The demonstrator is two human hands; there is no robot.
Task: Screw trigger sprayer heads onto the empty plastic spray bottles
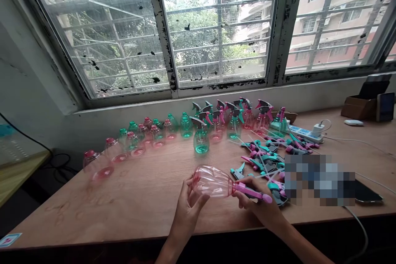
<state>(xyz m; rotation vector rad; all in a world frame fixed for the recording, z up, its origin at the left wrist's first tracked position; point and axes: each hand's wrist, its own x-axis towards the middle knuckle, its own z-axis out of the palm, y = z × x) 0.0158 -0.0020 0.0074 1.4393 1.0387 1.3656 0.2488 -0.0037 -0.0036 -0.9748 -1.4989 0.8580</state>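
A clear pink spray bottle [213, 181] lies tilted on its side in the air above the front of the table. Around its base end wraps my left hand [190, 202], thumb on the near side. At its neck, my right hand [253, 198] grips the pink trigger sprayer head [252, 192], which sits at the bottle's mouth. Whether the head is fully screwed on cannot be seen. Right of the bottle lies a heap of loose pink, teal and grey sprayer heads [262, 156] with thin tubes.
Capless pink and green bottles [133, 142] line the table's far left edge. Bottles with sprayers [201, 140] stand at the back middle. A power strip [305, 133], a phone [368, 192] and a brown box [359, 107] are on the right, with cables.
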